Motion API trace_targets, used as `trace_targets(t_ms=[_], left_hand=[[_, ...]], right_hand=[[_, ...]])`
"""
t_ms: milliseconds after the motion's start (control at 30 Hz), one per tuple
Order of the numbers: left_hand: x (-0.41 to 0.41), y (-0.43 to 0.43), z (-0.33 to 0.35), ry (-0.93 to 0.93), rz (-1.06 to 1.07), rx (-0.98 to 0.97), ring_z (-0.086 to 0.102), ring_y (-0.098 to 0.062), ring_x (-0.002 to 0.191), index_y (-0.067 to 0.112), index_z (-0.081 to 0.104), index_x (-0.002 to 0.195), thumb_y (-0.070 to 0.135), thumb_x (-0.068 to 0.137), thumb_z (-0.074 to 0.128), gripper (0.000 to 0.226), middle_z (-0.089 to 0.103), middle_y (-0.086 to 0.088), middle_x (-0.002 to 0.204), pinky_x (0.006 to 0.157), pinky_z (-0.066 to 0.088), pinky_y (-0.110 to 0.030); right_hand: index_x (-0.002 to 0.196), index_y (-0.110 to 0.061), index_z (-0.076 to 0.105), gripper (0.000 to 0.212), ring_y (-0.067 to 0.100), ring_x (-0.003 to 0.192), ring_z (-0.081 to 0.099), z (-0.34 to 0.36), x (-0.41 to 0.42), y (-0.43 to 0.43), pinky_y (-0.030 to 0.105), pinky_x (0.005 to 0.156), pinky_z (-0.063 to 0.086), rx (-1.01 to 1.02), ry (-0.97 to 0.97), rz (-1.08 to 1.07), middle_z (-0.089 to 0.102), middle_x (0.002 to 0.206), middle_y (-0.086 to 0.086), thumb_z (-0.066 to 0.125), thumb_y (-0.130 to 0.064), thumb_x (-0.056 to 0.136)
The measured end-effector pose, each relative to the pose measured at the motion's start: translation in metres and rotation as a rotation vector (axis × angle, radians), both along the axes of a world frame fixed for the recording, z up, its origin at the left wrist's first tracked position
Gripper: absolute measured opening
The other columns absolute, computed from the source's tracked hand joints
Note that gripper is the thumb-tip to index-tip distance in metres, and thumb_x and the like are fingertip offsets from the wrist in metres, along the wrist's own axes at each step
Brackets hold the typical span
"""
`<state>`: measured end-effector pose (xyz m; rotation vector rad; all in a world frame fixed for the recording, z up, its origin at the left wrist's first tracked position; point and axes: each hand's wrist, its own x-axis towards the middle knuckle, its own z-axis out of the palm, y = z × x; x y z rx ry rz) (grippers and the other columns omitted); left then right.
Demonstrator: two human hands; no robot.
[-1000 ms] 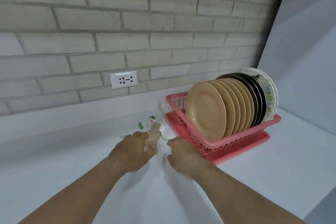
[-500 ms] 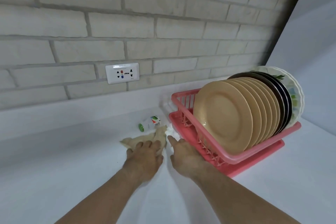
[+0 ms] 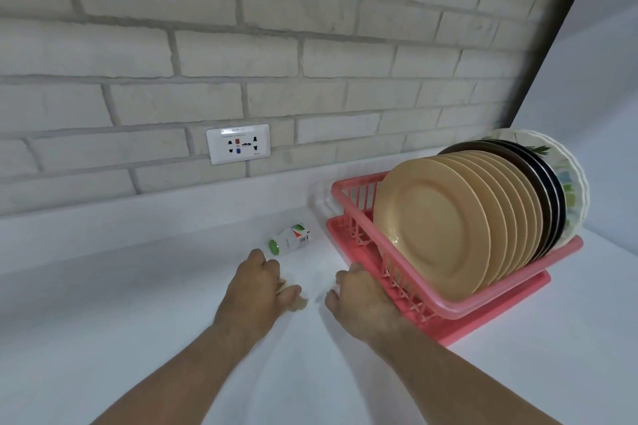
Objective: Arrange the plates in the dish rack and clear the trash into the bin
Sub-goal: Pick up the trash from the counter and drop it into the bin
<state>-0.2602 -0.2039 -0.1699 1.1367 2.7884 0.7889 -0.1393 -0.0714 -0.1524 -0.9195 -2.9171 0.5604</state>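
The left hand [image 3: 257, 290] is closed around a piece of brown paper [image 3: 301, 303], and only a small part of the paper shows between the fingers. If the grip is loose, the paper can fall back onto the counter [image 3: 138, 286] when the hand lifts. Just beyond this hand, a little to the right, a small bottle [image 3: 290, 240] with a green cap lies on its side. It is round, so a knock from the knuckles could make it roll away. The right hand [image 3: 362, 302] has curled fingers, but I cannot tell if it holds something. It is just beside the near left corner of the pink dish rack [image 3: 452, 311], so a quick movement could push the rack and shake the plates.

Counting now: one brown paper, one bottle and one rack. In the rack stand about eight tan plates [image 3: 431, 228]; their edges are too close together for an exact count. Behind them are two or three dark plates [image 3: 549, 190] and at least one white patterned plate [image 3: 573, 183]. The bin is not in view.
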Motion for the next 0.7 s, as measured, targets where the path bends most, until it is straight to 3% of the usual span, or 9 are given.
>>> trace_targets(t_ms=[100,167,267,333,400,500,600,700], left_hand=[[-0.008,0.009,0.012,-0.018,0.011,0.083,0.050,-0.015,0.080,0.015,0.049,0.090,0.013,0.087,0.060,0.011,0.047,-0.002,0.103,0.069,0.044,-0.022],[-0.017,0.016,0.020,-0.061,0.033,0.117,0.060,-0.020,0.081,0.015,0.046,0.089,0.003,0.085,0.050,0.013,0.055,-0.004,0.097,0.070,0.052,-0.029],[-0.032,0.032,0.036,-0.177,-0.007,0.171,0.067,-0.022,0.081,0.022,0.048,0.112,-0.001,0.083,0.041,0.038,0.061,-0.006,0.096,0.067,0.055,-0.034],[-0.039,0.045,0.045,-0.290,-0.008,0.190,0.067,-0.021,0.076,0.027,0.050,0.119,0.004,0.088,0.044,0.039,0.062,-0.001,0.104,0.060,0.054,-0.029],[-0.047,0.057,0.048,-0.228,0.028,0.100,0.067,-0.021,0.069,0.023,0.055,0.106,0.028,0.095,0.049,0.014,0.066,0.001,0.102,0.063,0.056,-0.030],[-0.052,0.069,0.042,-0.089,0.047,-0.207,0.064,-0.020,0.072,0.022,0.057,0.101,0.065,0.084,0.050,0.047,0.064,0.002,0.094,0.072,0.054,-0.033],[-0.053,0.077,0.032,-0.009,0.074,-0.421,0.059,-0.022,0.086,0.017,0.057,0.113,0.065,0.084,0.052,0.056,0.061,-0.001,0.100,0.070,0.046,-0.029],[-0.053,0.080,0.029,-0.001,0.090,-0.473,0.056,-0.024,0.087,0.014,0.058,0.115,0.059,0.086,0.056,0.054,0.058,-0.005,0.102,0.067,0.041,-0.029]], right_hand=[[0.108,-0.006,0.057,0.024,0.033,0.100,0.056,0.006,-0.003,-0.001,0.036,0.082,0.048,0.028,0.075,0.048,0.052,0.114,0.015,0.050,-0.026,0.096],[0.104,-0.004,0.057,0.023,0.033,0.098,0.058,0.009,-0.004,0.000,0.039,0.083,0.050,0.015,0.084,0.055,0.057,0.108,0.016,0.050,-0.024,0.095],[0.102,-0.002,0.056,0.024,0.033,0.089,0.063,0.012,-0.005,0.000,0.038,0.076,0.054,0.001,0.050,0.034,0.063,0.096,0.015,0.049,-0.025,0.094],[0.108,-0.008,0.052,0.024,0.028,0.082,0.065,0.016,-0.005,0.001,0.036,0.070,0.057,0.044,0.013,0.005,0.065,0.096,0.011,0.050,-0.028,0.094],[0.113,-0.009,0.048,0.024,0.028,0.083,0.065,0.015,-0.005,0.004,0.036,0.072,0.057,0.040,0.019,0.002,0.064,0.097,0.010,0.050,-0.024,0.094],[0.116,-0.008,0.049,0.024,0.034,0.092,0.062,0.014,-0.003,0.007,0.037,0.079,0.053,-0.064,0.088,0.030,0.061,0.103,0.014,0.046,-0.012,0.093],[0.117,-0.007,0.053,0.024,0.034,0.096,0.061,0.010,-0.003,0.011,0.035,0.078,0.049,-0.039,0.069,0.067,0.060,0.105,0.015,0.044,-0.011,0.095],[0.115,-0.007,0.056,0.024,0.034,0.100,0.059,0.010,-0.006,0.012,0.036,0.083,0.050,-0.013,0.068,0.112,0.059,0.110,0.015,0.043,-0.013,0.096]])
